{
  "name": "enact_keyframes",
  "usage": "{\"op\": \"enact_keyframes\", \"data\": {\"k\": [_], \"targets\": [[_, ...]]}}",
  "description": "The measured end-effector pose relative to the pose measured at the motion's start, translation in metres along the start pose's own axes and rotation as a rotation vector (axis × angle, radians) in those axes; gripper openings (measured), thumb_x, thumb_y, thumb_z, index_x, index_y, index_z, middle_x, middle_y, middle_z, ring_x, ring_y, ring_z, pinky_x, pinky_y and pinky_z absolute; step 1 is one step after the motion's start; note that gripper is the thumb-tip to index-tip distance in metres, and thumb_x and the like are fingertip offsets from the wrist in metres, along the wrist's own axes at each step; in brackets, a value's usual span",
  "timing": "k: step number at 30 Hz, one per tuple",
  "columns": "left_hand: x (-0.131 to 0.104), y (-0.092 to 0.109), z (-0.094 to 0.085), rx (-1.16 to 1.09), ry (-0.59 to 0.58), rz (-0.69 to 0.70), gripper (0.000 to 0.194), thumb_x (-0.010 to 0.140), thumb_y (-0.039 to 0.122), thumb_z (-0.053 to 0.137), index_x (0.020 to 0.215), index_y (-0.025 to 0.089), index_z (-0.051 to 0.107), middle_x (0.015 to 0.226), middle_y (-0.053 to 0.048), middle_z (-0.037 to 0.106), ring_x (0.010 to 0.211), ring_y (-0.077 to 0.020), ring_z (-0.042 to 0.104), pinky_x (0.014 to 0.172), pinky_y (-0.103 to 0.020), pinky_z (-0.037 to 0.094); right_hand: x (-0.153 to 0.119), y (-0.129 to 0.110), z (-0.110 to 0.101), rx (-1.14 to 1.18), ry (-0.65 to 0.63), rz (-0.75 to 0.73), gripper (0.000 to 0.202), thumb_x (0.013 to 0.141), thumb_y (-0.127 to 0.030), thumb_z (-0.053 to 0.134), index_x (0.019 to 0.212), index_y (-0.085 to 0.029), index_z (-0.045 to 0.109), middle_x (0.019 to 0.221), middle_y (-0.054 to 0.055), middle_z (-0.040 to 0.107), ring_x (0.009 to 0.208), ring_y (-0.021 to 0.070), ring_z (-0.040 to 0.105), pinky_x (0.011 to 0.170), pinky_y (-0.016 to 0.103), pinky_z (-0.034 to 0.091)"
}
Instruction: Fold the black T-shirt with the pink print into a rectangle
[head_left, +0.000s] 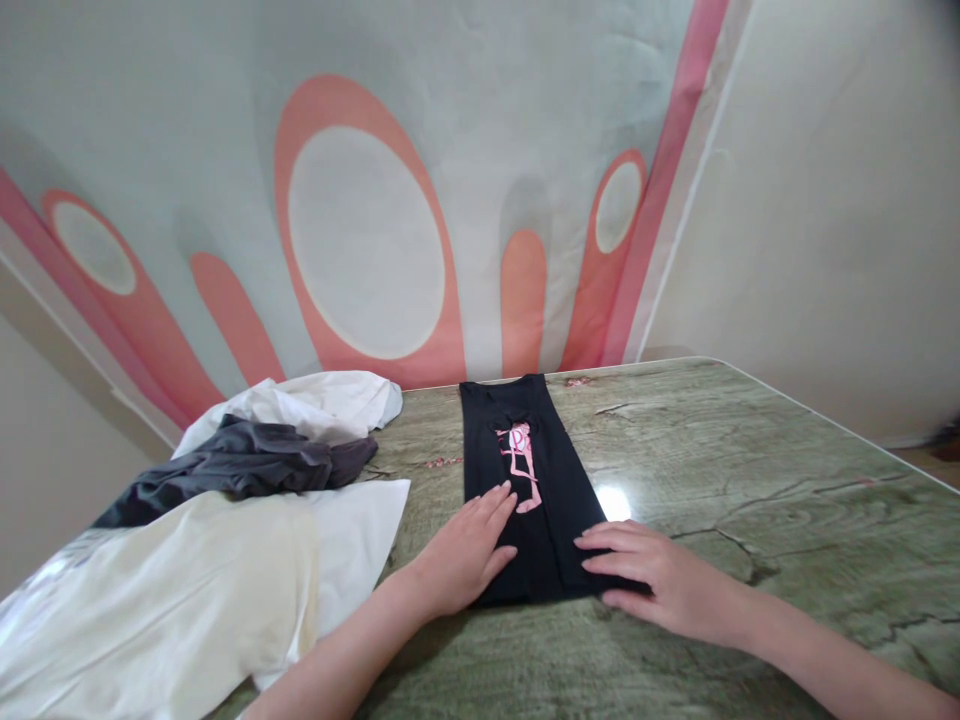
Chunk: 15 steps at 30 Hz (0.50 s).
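Note:
A black garment [551, 470] with a pink and white print lies folded into a long narrow shape, its far end close to the table's back edge. My left hand [466, 550] rests on its lower left part, just below the print, fingers extended and thumb apart. At the lower right corner, my right hand [651, 575] touches the cloth's edge with its fingertips, the fingers spread and partly over the fabric. Neither hand grips anything.
Left of the black garment, a white cloth [330, 395], a dark grey cloth [255, 455] and a cream cloth [202, 590] lie in a loose pile. The wood-patterned table [750, 450] meets a wall covering [480, 120] with orange and pink shapes behind.

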<state>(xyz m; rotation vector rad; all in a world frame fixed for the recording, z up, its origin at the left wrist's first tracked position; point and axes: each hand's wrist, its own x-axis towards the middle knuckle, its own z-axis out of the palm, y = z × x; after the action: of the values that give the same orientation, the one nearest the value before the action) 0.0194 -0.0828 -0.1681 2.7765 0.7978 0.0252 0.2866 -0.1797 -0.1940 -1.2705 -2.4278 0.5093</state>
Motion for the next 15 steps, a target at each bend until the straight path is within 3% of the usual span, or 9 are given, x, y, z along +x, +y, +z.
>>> {"op": "enact_keyframes", "data": {"k": [8, 11, 15], "targets": [[-0.055, 0.008, -0.017, -0.022, -0.108, 0.067, 0.039, 0.088, 0.030, 0.042, 0.127, 0.025, 0.042, 0.137, -0.004, 0.039, 0.124, -0.0192, 0.037, 0.104, -0.036, 0.029, 0.002, -0.001, -0.008, 0.035, 0.018, -0.059, 0.030, 0.079, -0.028, 0.058, 0.108, -0.023, 0.061, 0.112, 0.008, 0.058, 0.105, 0.0218, 0.052, 0.090, 0.039, 0.042], [-0.066, 0.008, -0.017, -0.010, -0.069, 0.050, 0.036, 0.087, 0.027, 0.042, 0.122, 0.026, 0.045, 0.127, -0.004, 0.048, 0.116, -0.0202, 0.045, 0.099, -0.036, 0.035, 0.002, -0.005, -0.014, 0.017, -0.005, -0.053, 0.029, 0.078, -0.026, 0.058, 0.106, -0.024, 0.062, 0.107, 0.007, 0.059, 0.098, 0.0205, 0.054, 0.086, 0.037, 0.043], [-0.071, 0.004, -0.013, -0.038, 0.011, -0.091, 0.032, 0.083, 0.030, 0.048, 0.115, 0.025, 0.049, 0.107, -0.006, 0.055, 0.096, -0.0202, 0.054, 0.083, -0.032, 0.045, -0.004, -0.003, -0.023, 0.004, -0.045, 0.024, 0.031, 0.075, -0.026, 0.059, 0.107, -0.024, 0.062, 0.100, 0.006, 0.058, 0.090, 0.0190, 0.055, 0.079, 0.033, 0.044]]}}
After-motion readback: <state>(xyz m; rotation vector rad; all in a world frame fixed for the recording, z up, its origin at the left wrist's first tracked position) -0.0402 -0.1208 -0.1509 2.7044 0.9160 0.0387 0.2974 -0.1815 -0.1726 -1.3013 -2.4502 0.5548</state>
